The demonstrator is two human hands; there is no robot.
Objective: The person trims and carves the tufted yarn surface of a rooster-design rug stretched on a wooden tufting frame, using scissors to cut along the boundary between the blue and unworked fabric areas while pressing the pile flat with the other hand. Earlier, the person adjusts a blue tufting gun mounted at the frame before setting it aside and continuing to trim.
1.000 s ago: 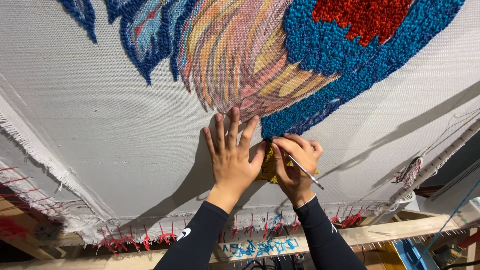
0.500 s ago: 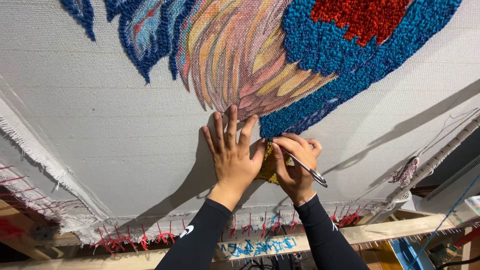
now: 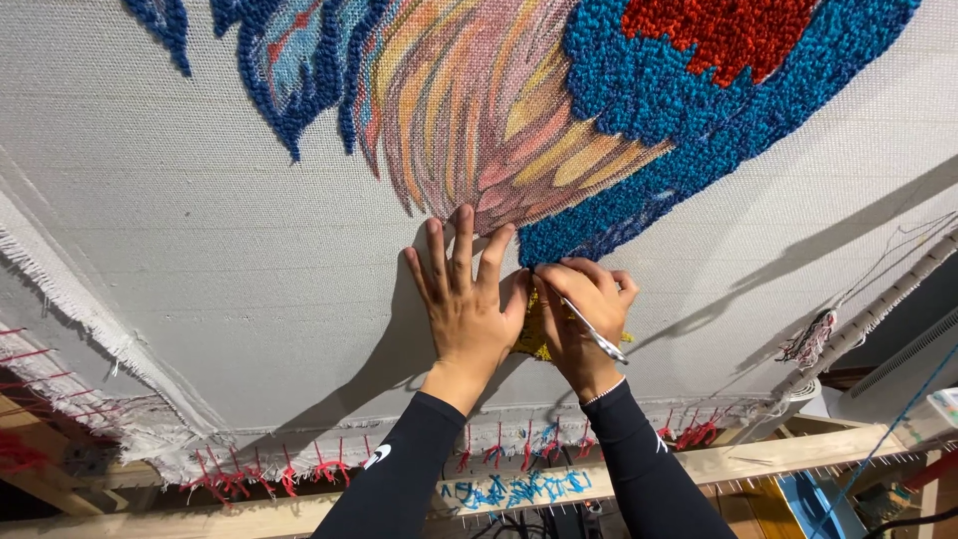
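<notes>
Stretched canvas [image 3: 220, 250] fills the view, pale woven backing pulled taut over a wooden frame [image 3: 758, 461] and tied along the lower edge with red ties [image 3: 329, 469]. Upper part carries a tufted design: blue loops [image 3: 679, 110], a red patch [image 3: 738, 30], and a flat printed fan of pink, orange and yellow feathers [image 3: 469, 120]. My left hand [image 3: 469, 309] lies flat on the cloth, fingers spread, tips touching the lower edge of the feather print. My right hand [image 3: 589, 314] sits just beside it, grip pressed together, pinching a slim silver tool [image 3: 596, 334] that slants down and right; its working tip is hidden under my fingers. Between the two hands, a small patch of yellow yarn [image 3: 534, 334] shows, mostly covered. Judgement: work is at the boundary where blue loops meet the print, so the flat hand should keep the backing firm and unpuckered close to the tool. Keep the tool angle low and steady, fingertips clear of the point. Risk: snagging neighbouring blue loops, or distorting the weave by pressing unevenly.
</notes>
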